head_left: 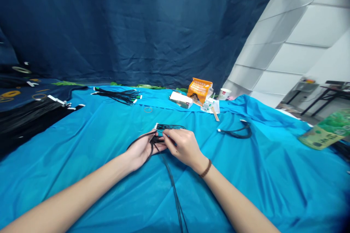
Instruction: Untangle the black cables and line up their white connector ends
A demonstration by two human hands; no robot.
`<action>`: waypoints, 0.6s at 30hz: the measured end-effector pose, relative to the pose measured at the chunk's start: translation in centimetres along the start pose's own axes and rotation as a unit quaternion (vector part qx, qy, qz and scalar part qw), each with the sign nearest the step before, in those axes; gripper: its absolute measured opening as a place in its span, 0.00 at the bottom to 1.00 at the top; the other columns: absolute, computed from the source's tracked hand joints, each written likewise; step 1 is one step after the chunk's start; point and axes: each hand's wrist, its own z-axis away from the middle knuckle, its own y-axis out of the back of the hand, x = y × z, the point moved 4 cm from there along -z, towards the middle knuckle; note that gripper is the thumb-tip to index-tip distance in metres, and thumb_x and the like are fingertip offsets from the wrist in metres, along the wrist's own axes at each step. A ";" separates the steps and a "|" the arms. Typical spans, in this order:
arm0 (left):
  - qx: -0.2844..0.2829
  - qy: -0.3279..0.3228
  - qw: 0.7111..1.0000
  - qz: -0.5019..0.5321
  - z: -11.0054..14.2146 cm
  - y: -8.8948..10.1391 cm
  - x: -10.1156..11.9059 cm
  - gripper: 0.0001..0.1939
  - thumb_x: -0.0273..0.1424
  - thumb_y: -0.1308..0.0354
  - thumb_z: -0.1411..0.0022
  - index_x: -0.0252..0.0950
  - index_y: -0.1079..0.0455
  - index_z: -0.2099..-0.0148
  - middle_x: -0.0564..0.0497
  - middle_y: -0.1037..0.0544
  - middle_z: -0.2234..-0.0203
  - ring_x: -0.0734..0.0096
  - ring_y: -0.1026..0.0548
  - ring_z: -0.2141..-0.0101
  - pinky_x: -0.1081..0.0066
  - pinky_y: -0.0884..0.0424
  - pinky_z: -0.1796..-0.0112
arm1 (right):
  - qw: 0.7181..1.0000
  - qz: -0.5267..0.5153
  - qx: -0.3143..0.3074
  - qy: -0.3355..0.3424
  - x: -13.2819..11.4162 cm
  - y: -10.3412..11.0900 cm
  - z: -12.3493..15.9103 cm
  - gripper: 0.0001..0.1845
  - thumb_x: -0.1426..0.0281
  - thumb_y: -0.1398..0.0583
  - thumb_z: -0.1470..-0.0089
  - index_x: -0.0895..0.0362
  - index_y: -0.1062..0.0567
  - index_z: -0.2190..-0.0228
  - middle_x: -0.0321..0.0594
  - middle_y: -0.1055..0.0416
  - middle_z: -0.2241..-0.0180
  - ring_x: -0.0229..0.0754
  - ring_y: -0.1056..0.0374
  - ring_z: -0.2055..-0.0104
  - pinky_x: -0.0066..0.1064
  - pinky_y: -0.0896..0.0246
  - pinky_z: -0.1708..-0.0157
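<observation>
My left hand (140, 151) is palm up, its fingers closed round a white connector with thin black wires (172, 181). Some of these wires loop over the palm, and others trail down the blue cloth towards me. My right hand (186, 146), wearing a brown bracelet, pinches at the wires beside the left fingertips; its fingertips partly hide what they grip. Just beyond both hands, a row of black wires with a white connector (156, 126) spreads to the right. A bent black cable (242, 133) with white ends lies apart on the right.
Blue cloth (109, 193) covers the table. Bundled black cables (30, 120) lie at the left, another bunch (117, 95) at the back. Behind stand a white box (181, 99), an orange bag (199, 90) and a paper cup (224, 94). A green-yellow package (325, 133) is at right.
</observation>
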 end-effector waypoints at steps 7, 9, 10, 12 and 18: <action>0.000 0.002 1.000 0.003 -0.1 0.1 -0.1 0.07 0.26 0.53 0.43 0.32 0.34 0.68 0.45 0.23 0.72 0.67 0.25 0.69 0.61 0.31 0.59 | 1.000 0.002 0.002 0.002 -0.1 0.0 0.0 0.08 0.71 0.49 0.44 0.57 0.30 0.68 0.37 0.27 0.71 0.37 0.31 0.71 0.27 0.45 0.70; 0.001 0.002 1.000 0.004 -0.1 0.2 -0.1 0.07 0.26 0.53 0.43 0.32 0.35 0.68 0.45 0.23 0.72 0.67 0.25 0.70 0.61 0.30 0.59 | 1.000 0.001 0.001 0.001 -0.1 0.0 0.0 0.08 0.71 0.49 0.44 0.57 0.30 0.68 0.37 0.27 0.71 0.37 0.31 0.71 0.27 0.45 0.70; 0.002 0.003 1.000 0.005 -0.2 0.2 -0.1 0.07 0.26 0.53 0.43 0.32 0.35 0.68 0.45 0.23 0.72 0.67 0.25 0.70 0.61 0.30 0.59 | 1.000 0.001 0.000 0.002 -0.1 0.0 0.0 0.08 0.71 0.49 0.44 0.57 0.30 0.67 0.37 0.27 0.71 0.37 0.31 0.71 0.27 0.45 0.70; 0.002 0.004 1.000 0.005 -0.2 0.1 0.0 0.07 0.26 0.53 0.42 0.32 0.35 0.69 0.46 0.23 0.73 0.68 0.25 0.70 0.61 0.30 0.60 | 1.000 0.000 -0.002 0.003 -0.1 0.0 0.0 0.08 0.71 0.49 0.44 0.57 0.30 0.68 0.38 0.27 0.71 0.37 0.32 0.71 0.27 0.45 0.70; 0.000 0.004 1.000 0.004 -0.1 -0.2 0.1 0.08 0.28 0.54 0.42 0.32 0.35 0.70 0.46 0.23 0.74 0.68 0.25 0.71 0.61 0.30 0.60 | 1.000 0.003 0.000 0.008 0.0 0.0 0.0 0.08 0.71 0.49 0.44 0.58 0.30 0.67 0.38 0.27 0.70 0.37 0.31 0.70 0.27 0.44 0.70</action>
